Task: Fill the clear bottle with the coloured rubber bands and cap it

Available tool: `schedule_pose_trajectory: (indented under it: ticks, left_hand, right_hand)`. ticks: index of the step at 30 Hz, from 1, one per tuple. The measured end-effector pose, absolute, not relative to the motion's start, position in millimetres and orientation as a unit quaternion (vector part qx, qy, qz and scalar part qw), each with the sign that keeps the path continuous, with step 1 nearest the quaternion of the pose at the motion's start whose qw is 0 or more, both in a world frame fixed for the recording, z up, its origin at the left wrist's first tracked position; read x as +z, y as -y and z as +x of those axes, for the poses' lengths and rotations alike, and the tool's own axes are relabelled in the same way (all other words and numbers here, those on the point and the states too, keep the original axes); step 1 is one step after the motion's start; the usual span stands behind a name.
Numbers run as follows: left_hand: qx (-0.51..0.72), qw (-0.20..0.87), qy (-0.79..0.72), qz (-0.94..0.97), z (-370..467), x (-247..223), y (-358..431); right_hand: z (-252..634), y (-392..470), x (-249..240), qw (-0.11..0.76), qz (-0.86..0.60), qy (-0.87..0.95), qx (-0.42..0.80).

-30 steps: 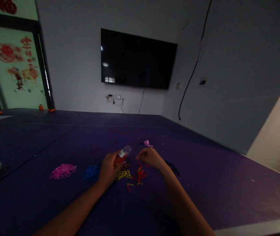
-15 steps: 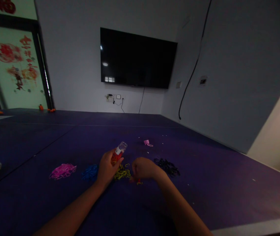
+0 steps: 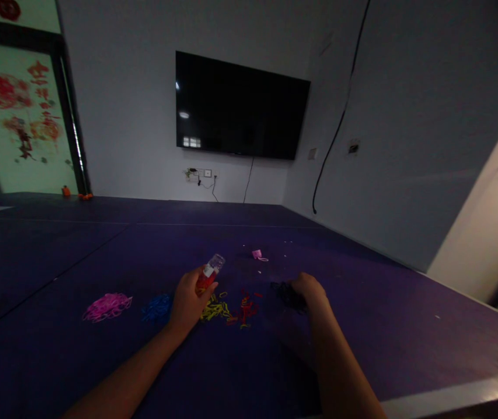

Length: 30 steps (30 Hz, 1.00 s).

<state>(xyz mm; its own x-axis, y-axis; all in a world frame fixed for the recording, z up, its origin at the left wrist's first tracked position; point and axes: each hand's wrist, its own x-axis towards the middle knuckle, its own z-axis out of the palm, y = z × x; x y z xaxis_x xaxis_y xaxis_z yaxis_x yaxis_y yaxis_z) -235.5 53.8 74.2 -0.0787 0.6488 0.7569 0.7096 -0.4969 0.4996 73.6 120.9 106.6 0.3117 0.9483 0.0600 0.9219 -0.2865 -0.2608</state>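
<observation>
Left hand point(image 3: 190, 297) closed around a clear bottle point(image 3: 210, 272), fingers on one side and thumb on the other; the bottle is tilted, its clear end raised toward the upper right, with a pale label and red matter in the lower part; right hand point(image 3: 310, 288) positioned at the black loops point(image 3: 287, 295), fingertips hidden, so whether it grips any cannot be told; bottle located above the yellow loops point(image 3: 216, 308), which lie just beside the left hand; red loops point(image 3: 247, 308) scattered between the yellow and the black, near the yellow; blue loops point(image 3: 156, 307) heaped to the left of the left hand, partly covered by it; pink loops point(image 3: 108, 307) in a separate heap farther left; a small pink object point(image 3: 256, 254), with a thin pink ring beside it, lies beyond the hands; all heaps rest on a purple surface point(image 3: 187, 366); a dark television point(image 3: 242, 105) is mounted on the far wall.
</observation>
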Motion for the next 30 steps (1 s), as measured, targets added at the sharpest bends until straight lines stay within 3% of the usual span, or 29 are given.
schedule_pose_trajectory:
  ticks: [6, 12, 14, 16, 18, 20, 24, 30]
  left_hand:
    - [-0.528, 0.036, 0.501, -0.684, -234.6, 73.7, -54.0]
    - [-0.528, 0.039, 0.500, -0.685, -234.3, 73.3, -54.5]
    - [-0.528, 0.038, 0.499, -0.687, -234.4, 73.2, -54.6]
    - [-0.527, 0.040, 0.499, -0.687, -234.4, 73.1, -54.4]
    - [-0.527, 0.042, 0.500, -0.686, -234.4, 73.1, -54.0]
    - [-0.525, 0.041, 0.499, -0.688, -234.5, 73.1, -53.7]
    - [-0.525, 0.035, 0.498, -0.689, -235.3, 72.4, -54.5]
    - [-0.531, 0.040, 0.488, -0.692, -235.4, 70.5, -56.2]
  right_hand:
    - [42.3, -120.8, 106.5, 0.157, -0.749, 0.627, 0.149]
    - [-10.3, -111.2, 102.3, 0.249, -0.585, 0.651, 0.415]
    - [-13.5, -111.0, 106.5, 0.268, -0.568, 0.670, 0.396]
    - [-2.8, -112.3, 114.5, 0.261, -0.613, 0.690, 0.282]
    - [20.3, -113.6, 122.7, 0.214, -0.699, 0.669, 0.137]
    - [49.9, -113.1, 126.9, 0.161, -0.799, 0.573, 0.083]
    - [97.0, -106.7, 120.5, 0.101, -0.851, 0.502, 0.117]
    - [81.6, -102.5, 104.7, 0.118, -0.814, 0.540, 0.182]
